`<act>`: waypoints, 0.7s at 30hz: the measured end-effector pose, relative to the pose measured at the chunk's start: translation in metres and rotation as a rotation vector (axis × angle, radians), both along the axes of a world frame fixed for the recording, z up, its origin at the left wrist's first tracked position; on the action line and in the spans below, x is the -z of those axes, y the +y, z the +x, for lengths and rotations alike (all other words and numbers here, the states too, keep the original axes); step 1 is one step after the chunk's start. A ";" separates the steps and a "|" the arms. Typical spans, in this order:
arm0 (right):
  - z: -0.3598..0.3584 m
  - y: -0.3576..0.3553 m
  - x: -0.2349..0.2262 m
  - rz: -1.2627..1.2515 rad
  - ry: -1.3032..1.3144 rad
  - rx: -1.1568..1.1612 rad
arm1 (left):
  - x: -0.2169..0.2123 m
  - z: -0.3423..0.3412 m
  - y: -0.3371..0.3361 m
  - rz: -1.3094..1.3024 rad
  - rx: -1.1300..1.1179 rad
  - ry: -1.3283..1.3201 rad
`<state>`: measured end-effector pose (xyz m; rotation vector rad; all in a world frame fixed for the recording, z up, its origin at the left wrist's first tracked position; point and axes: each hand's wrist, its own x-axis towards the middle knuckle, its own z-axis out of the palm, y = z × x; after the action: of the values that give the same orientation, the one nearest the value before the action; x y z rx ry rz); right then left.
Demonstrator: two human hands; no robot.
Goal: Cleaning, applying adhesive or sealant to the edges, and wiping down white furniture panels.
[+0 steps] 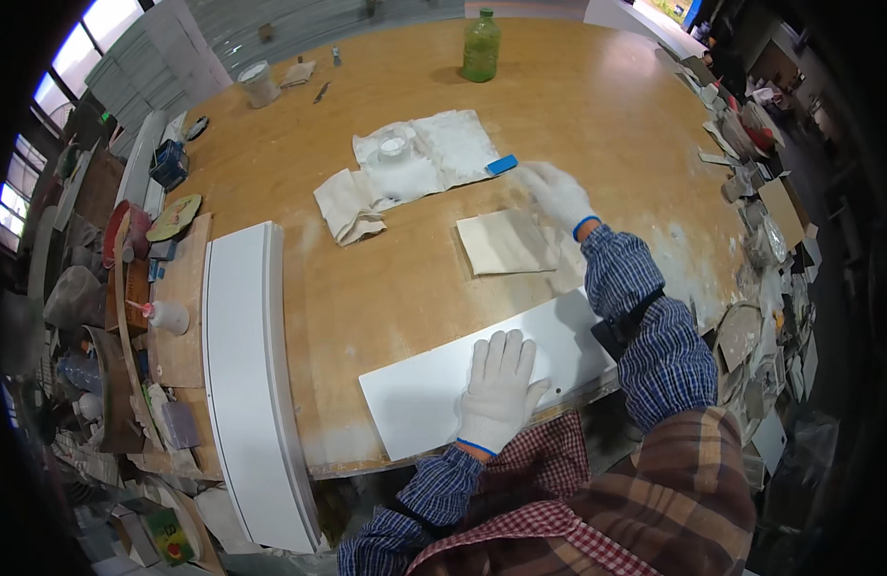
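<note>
Now we steady a flat white rectangular panel (482,379) on the plywood table (366,278).
Our left hand (499,389) lies fingers released upon it; our right hand (558,197), fingers blurred so we cannot tell their state, nears a blue block (502,164).

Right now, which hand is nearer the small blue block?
Right. The right hand reaches just beside the small blue block; the left hand lies flat on the white panel, much nearer the person.
</note>
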<state>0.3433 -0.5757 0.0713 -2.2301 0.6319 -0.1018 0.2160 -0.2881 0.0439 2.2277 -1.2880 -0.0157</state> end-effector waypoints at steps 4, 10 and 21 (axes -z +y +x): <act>0.045 -0.040 0.014 -0.362 0.164 0.206 | -0.002 -0.001 -0.005 -0.035 0.014 0.017; 0.090 -0.038 0.032 -0.417 0.300 0.112 | -0.014 0.007 -0.004 0.008 0.029 0.089; 0.087 -0.018 0.005 -0.002 -0.076 0.192 | -0.005 0.009 0.000 -0.026 0.026 0.088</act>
<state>0.4302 -0.5934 0.0660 -2.1520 0.8029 -0.2832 0.2248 -0.2883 0.0492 2.1634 -1.2634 -0.1048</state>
